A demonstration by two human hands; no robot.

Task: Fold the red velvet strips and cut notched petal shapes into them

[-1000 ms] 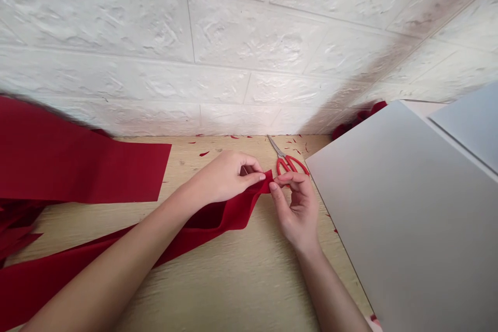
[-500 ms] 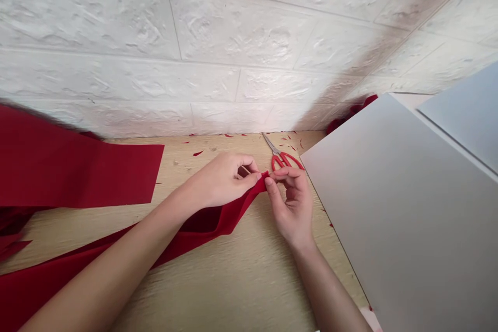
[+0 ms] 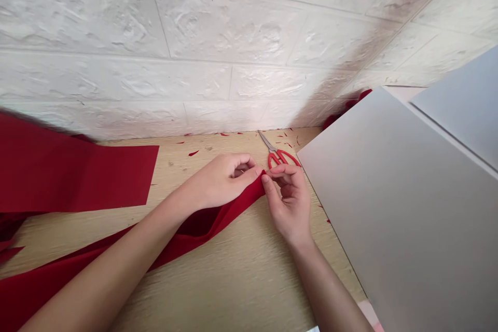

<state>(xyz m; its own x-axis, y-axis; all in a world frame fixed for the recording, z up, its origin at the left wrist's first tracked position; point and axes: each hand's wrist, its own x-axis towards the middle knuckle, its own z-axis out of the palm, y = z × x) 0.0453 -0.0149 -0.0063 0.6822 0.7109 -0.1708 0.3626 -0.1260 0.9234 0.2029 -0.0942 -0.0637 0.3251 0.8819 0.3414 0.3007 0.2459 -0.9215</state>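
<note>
A long red felt strip (image 3: 202,228) runs from the lower left across the wooden table (image 3: 241,275) up to my hands. My left hand (image 3: 221,181) pinches the strip's end from the left, fingers closed on it. From the right, my right hand (image 3: 288,197) pinches the same end, thumb and forefinger pressed together on the fabric. Both hands meet at the strip's tip, just in front of red-handled scissors (image 3: 277,153) lying shut on the table.
A wide red felt sheet (image 3: 78,179) lies at the left. A large grey board (image 3: 404,207) covers the right side. A white brick-pattern wall (image 3: 218,52) stands behind the table. Small red scraps (image 3: 193,153) dot the back edge.
My hands keep hold of the strip's end, the fingers working it slightly tighter. The view has drifted a little to the right and down.
</note>
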